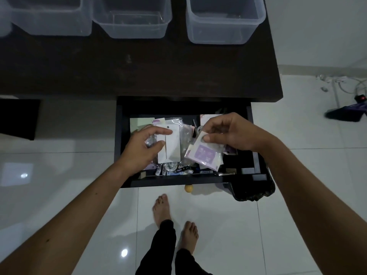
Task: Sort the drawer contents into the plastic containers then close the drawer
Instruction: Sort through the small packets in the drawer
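Drawer (127,183) contents are seen from the head view beneath both hands, the drawer standing pulled open. A white card in a clear sleeve (169,143) is pinched by the left hand (143,149); a clear packet with a purple card (204,155) is gripped by the right hand (232,133), just beside it. Three clear plastic containers (224,20) are set on the dark desk (139,72) beyond the hands.
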{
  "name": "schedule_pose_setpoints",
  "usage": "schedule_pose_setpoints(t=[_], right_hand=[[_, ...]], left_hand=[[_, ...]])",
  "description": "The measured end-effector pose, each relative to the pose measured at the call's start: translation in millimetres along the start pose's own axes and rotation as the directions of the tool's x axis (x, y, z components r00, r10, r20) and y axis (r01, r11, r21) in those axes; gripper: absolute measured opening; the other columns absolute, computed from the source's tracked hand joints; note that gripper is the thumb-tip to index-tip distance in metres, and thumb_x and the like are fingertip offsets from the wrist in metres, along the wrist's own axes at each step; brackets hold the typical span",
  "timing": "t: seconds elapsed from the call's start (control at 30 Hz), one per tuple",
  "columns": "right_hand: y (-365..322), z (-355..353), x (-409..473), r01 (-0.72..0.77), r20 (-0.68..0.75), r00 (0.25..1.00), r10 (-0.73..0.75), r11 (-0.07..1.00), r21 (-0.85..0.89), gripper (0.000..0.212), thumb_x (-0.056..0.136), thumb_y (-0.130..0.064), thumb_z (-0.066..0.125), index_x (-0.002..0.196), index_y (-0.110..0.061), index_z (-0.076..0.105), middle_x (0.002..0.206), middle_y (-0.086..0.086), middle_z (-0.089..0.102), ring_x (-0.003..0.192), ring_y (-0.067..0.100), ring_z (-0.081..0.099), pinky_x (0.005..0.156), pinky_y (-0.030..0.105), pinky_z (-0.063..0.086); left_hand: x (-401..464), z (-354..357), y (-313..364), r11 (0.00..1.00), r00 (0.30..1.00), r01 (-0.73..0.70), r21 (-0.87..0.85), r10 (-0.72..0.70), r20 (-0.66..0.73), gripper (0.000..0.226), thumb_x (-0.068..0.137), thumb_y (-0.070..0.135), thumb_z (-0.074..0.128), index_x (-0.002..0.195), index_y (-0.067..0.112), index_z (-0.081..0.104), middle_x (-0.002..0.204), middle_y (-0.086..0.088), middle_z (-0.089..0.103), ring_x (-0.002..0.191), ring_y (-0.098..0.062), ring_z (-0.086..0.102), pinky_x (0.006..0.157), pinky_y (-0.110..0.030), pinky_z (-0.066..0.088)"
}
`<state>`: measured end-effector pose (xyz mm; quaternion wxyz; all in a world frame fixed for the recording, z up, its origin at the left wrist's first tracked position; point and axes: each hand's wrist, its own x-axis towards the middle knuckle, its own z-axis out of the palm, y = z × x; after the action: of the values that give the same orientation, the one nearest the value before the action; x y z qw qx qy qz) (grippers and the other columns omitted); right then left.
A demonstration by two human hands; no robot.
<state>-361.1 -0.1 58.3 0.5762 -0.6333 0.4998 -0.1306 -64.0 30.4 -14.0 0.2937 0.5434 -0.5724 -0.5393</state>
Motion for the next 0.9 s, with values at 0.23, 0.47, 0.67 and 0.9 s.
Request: schedule_pose_setpoints(t=[0.23,0.47,0.67,0.9], right_hand=[[6,32,25,-0.007,-0.109,0.994,0.029,0.98,0.197,0.022,0.084,-0.006,0.083,0.104,-0.006,0.074,0.085,0.006,0.071,0.082,0.017,0.07,0.081,0.033,0.06],[17,62,40,-0.077,-0.274,0.956,0.107,0.99,0.118,0.031,0.07,-0.019,0.096,0.089,-0.02,0.072,0.084,0.007,0.072,0.068,0.006,0.063,0.07,0.028,0.058],[23,36,23,-0.041,-0.322,0.946,0.037,0.999,-0.007,0.037,0.071,-0.031,0.094,0.1,-0.019,0.074,0.095,0.003,0.074,0.084,0.015,0.07,0.079,0.036,0.062],[46,-24,20,0.017,-0.039,0.998,-0.052,0.786,-0.618,0.06,0.077,-0.003,0.083,0.131,-0.023,0.065,0.143,-0.001,0.054,0.13,0.019,0.054,0.108,0.041,0.049]], left_hand=[[0,4,6,0.998,0.999,0.043,-0.054,-0.042,0.023,0.036,0.099,-0.003,0.063,0.118,0.024,0.079,0.125,0.0,0.067,0.115,-0.017,0.066,0.105,-0.045,0.056],[-2,3,9,0.986,0.985,0.137,-0.093,-0.125,0.122,0.037,0.076,0.03,0.089,0.111,0.035,0.077,0.124,0.016,0.072,0.119,-0.001,0.066,0.099,-0.017,0.052],[-2,-1,3,0.993,0.988,0.115,0.002,-0.114,0.106,0.043,0.079,0.016,0.091,0.116,0.032,0.075,0.125,0.022,0.069,0.122,0.006,0.06,0.112,-0.029,0.046],[-1,0,4,0.991,0.984,0.132,0.009,-0.132,0.117,0.043,0.08,0.014,0.09,0.117,0.032,0.075,0.126,0.025,0.067,0.125,0.004,0.058,0.11,-0.029,0.048]])
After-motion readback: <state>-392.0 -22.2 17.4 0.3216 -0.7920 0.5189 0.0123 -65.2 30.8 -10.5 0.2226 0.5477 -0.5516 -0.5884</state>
